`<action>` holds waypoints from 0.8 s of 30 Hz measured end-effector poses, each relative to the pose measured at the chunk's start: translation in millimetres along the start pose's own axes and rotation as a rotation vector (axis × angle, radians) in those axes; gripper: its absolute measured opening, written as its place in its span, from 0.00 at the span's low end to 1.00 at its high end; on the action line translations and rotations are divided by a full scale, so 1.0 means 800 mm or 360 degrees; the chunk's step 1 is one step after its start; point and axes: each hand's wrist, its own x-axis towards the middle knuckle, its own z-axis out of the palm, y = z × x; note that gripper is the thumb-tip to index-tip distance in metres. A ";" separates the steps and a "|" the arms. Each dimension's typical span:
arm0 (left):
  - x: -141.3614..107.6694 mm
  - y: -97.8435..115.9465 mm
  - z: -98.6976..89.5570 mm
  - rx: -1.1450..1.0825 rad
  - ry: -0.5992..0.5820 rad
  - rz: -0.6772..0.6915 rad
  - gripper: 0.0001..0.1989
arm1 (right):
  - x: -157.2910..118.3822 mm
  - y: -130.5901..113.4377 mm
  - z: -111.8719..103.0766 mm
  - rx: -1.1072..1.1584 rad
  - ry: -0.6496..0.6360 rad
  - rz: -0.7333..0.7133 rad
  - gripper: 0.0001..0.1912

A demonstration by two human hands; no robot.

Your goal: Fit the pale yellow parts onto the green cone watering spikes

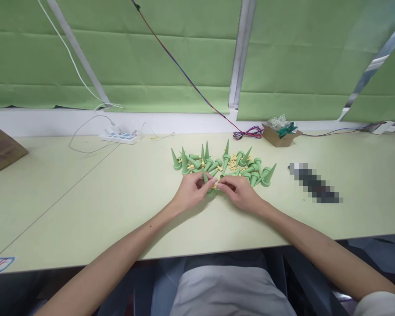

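Note:
My left hand [192, 190] is closed on a green cone-shaped piece [211, 192], whose tip rises between thumb and fingers. Close against it on the right, my right hand [239, 191] pinches a small yellow piece [215, 186] at the green piece. Just beyond both hands lies a spread of green cone pieces [226, 157], some standing on their wide ends and others on their sides. Small yellow pieces [233, 163] are scattered among them. The fingertips partly hide the contact between the held pieces.
A small cardboard box [281, 139] with clear and green plastic stands at the back right, beside coiled cables [248, 132]. A white power strip [121, 137] lies at the back left. A pixelated dark object [316, 184] lies on the right. Brown material [3, 149] is far left.

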 end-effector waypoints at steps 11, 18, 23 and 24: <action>-0.001 0.001 0.001 -0.0023 -0.0021 -0.0012 0.16 | 0.002 0.001 0.002 -0.0019 -0.0028 0.0067 0.24; 0.002 0.003 -0.001 -0.0024 0.0068 -0.0036 0.16 | -0.002 -0.002 -0.002 0.0136 -0.0009 0.0070 0.12; 0.002 0.001 0.000 -0.0020 0.0046 -0.0031 0.15 | -0.002 0.000 -0.001 0.0105 -0.0022 -0.0035 0.09; 0.001 0.000 0.001 -0.0026 0.0038 -0.0024 0.15 | -0.002 0.001 0.000 0.0101 -0.0020 -0.0041 0.08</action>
